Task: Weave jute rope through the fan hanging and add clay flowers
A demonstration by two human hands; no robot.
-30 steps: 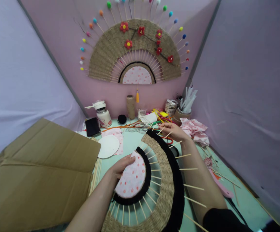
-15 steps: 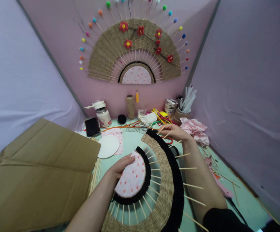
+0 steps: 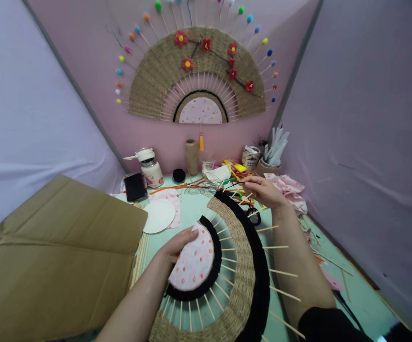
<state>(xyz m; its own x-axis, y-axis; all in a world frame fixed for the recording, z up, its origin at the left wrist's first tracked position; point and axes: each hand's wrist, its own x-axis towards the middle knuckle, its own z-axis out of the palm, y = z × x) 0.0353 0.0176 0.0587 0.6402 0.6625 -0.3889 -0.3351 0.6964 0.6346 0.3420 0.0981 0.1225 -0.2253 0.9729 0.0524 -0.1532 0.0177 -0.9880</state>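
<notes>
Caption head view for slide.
Left hand grips a woven fan; right hand holds black cord near its rim.

No text, label, brand, number or sign can be read; the small dark marks on the pale can at the back of the tabletop are too tiny to make out, and the reddish pattern on the white jar is too blurred to tell whether it is lettering or a picture

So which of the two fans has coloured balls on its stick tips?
The upper fan, against the pink backdrop: coloured balls tip its sticks. The lower fan, held in the left hand, shows bare stick ends.
</notes>
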